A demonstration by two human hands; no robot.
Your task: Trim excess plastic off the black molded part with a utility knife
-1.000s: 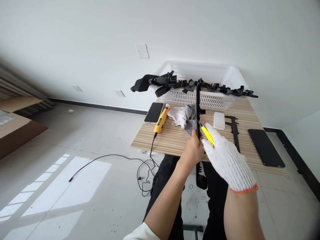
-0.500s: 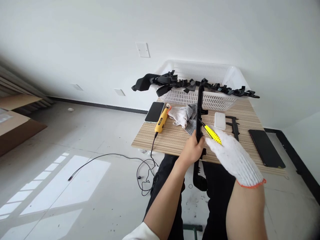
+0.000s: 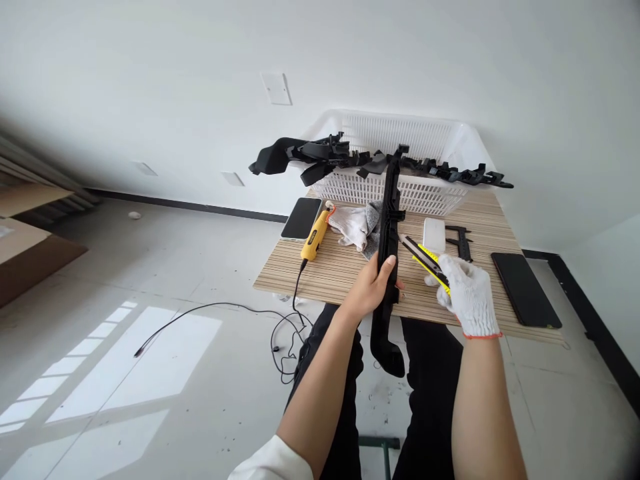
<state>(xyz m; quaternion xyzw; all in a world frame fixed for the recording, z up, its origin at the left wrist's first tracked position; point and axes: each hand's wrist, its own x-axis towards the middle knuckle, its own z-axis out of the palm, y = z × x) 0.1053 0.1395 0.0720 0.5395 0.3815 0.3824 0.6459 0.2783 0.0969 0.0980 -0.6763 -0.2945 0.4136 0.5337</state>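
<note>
While our bare left hand (image 3: 374,288) clamps its fingers on the long black plastic strip (image 3: 387,240), our gloved right hand (image 3: 467,293) grips a yellow utility knife (image 3: 424,259).
We hold the strip upright over the desk (image 3: 340,273) edge, its top before the white basket (image 3: 400,163).

Matt black plastic strip (image 3: 388,233); knitted cloth glove (image 3: 470,296); wood-grain table (image 3: 340,270).

Beyond the hands, at the far edge of the striped wooden table (image 3: 320,280), stands a white slatted basket (image 3: 425,193) with long black plastic parts (image 3: 320,155) lying across its rim. To their left lie a yellow corded tool (image 3: 314,237), a phone (image 3: 301,218) and crumpled gloves (image 3: 356,227). To their right lie a small white box (image 3: 434,235), a black caliper (image 3: 463,240) and a dark tablet (image 3: 525,289).
</note>
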